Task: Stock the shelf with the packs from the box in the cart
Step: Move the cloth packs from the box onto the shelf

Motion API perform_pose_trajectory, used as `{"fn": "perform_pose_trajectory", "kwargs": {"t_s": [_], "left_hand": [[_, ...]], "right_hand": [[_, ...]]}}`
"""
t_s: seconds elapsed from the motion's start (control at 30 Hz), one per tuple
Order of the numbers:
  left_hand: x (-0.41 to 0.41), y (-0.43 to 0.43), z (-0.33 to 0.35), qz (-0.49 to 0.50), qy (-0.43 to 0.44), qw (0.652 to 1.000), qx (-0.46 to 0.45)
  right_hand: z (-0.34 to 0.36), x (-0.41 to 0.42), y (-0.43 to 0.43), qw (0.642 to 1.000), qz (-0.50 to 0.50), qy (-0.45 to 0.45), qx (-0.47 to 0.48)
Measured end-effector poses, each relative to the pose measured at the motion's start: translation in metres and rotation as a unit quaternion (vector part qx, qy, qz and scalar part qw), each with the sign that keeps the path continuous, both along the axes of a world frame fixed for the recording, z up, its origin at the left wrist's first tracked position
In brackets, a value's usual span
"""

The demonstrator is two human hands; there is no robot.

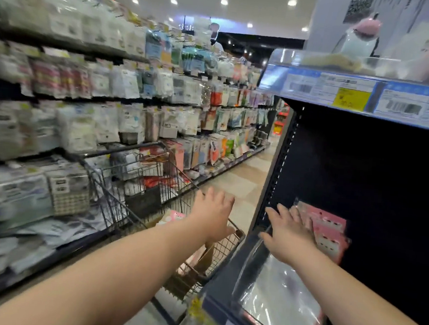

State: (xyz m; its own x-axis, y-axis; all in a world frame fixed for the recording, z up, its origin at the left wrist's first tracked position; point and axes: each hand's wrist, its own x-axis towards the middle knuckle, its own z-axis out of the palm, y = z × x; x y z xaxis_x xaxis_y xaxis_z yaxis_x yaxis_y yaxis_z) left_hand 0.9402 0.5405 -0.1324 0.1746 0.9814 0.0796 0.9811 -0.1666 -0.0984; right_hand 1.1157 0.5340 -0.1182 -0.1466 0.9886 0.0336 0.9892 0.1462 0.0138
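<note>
1. Pink packs (329, 233) pressed upright on the dark shelf (227, 278), right hand (290, 233) flat.
2. Left hand (214, 213) held open, fingers spread, above the wire cart (155, 180).
3. Another pink pack (172, 216) seen lying in the cart.

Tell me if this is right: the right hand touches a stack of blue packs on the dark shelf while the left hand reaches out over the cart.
Not quite. The packs are pink, not blue, as the head view shows. The rest holds: the right hand touches them on the dark shelf while the left hand reaches out over the cart.
</note>
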Motion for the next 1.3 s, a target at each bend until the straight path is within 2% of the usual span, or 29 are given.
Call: {"fn": "perform_pose_trajectory", "kwargs": {"t_s": [0.23, 0.4, 0.67, 1.0, 1.3], "left_hand": [[-0.101, 0.011, -0.02, 0.051, -0.019, 0.998, -0.017], [-0.193, 0.033, -0.035, 0.049, -0.017, 0.998, -0.034], [-0.332, 0.063, -0.051, 0.068, 0.017, 0.997, -0.044], [-0.371, 0.12, -0.097, 0.034, 0.004, 0.995, -0.097], [-0.394, 0.226, -0.126, 0.05, 0.02, 0.992, -0.117]], "right_hand": [[-0.013, -0.086, 0.021, 0.999, 0.03, -0.017, -0.016], [-0.029, -0.171, 0.043, 0.998, 0.04, -0.048, -0.014], [-0.068, -0.3, 0.088, 0.997, 0.046, -0.041, -0.041], [-0.101, -0.33, 0.14, 0.995, 0.013, -0.055, -0.079], [-0.151, -0.334, 0.245, 0.989, -0.015, -0.055, -0.137]]}}
